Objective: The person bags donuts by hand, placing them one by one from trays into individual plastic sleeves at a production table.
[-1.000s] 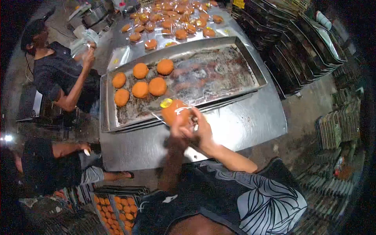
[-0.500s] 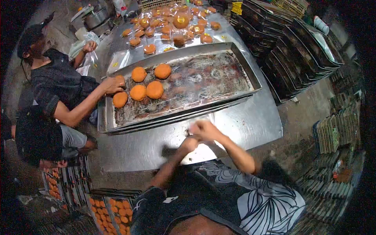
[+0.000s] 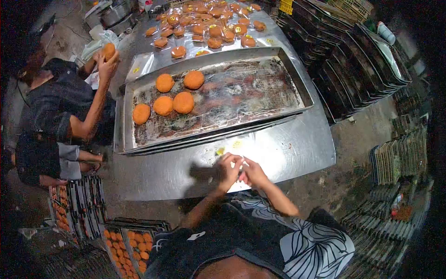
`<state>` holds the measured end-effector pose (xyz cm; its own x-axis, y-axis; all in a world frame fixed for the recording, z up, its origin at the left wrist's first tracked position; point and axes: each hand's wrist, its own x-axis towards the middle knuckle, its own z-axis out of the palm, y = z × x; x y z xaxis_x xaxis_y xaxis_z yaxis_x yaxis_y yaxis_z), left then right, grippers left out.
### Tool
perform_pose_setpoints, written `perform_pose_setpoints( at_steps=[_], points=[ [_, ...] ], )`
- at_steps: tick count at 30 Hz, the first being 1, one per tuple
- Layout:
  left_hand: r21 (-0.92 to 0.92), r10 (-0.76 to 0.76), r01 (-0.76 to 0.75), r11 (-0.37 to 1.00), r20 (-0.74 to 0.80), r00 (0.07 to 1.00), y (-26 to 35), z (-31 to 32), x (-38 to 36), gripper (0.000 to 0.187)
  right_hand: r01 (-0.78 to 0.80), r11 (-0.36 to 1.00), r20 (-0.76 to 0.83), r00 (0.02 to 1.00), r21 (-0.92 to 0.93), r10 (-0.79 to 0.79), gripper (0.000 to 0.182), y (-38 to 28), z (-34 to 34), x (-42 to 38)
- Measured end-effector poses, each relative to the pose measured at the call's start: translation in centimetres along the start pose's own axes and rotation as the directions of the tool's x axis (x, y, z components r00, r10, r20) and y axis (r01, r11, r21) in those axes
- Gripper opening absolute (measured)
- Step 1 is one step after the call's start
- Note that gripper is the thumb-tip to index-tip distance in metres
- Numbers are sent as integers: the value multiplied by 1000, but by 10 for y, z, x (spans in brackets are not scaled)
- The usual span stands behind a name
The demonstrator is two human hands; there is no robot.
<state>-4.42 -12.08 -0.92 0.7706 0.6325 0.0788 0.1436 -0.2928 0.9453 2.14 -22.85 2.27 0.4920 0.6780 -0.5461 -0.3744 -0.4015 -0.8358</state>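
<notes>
Left hand: 1, grip partly closed, fingers bent and tips drawn in toward the right hand, over the near edge of the worktop. Right hand: 1, grip likewise curled, thumb side facing the left hand, fingertips just beside it. Whether either grip is pinching thin clear film, cannot tell; glare and blur hide the gap.

Yellow label: 1, just beyond the left fingertips. Pale yellow mark: 1, to the right of the label, on or above the shiny surface; which, cannot tell.

Long tray: 1, metal, scorched base, raised rim, on top of further trays, beyond both hands. Orange buns: 5, unwrapped, grouped in the left part of the long tray; 2 of the nearer ones touch.

Wrapped buns: many, in clear bags with yellow labels, spread over the far end of the worktop. The long tray lies between them and the hands.

Co-worker: 1, at the left side, raising 1 held bun. Clear bag: flat, yellow mark, at the long tray's far left corner.

Dark trays: tall stacks, right of the worktop. Bun-filled trays: on the lower left.
</notes>
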Motion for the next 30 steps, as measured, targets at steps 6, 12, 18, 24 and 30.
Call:
perform_pose_setpoints(
  at_steps=[6,12,18,24,30],
  points=[
    [-616,-18,-199,762,-328,944,41,-50,22,54,96,400,115,874,912,-472,60,-113,64,28],
    [-929,-462,-53,367,-232,856,-32,-175,29,35,494,813,346,854,-309,-388,28,-108,130,95],
    [-789,-222,-491,369,-588,778,-31,-232,19,46,-128,-13,-82,705,-992,-704,60,-130,162,286],
    [-810,-484,-493,317,-585,651,-41,-275,42,58,773,-112,423,214,-625,-880,66,-126,182,117],
    [-961,-354,-65,268,-161,921,-7,-207,59,47,791,96,428,424,-605,-798,107,-121,166,52]
  ],
)
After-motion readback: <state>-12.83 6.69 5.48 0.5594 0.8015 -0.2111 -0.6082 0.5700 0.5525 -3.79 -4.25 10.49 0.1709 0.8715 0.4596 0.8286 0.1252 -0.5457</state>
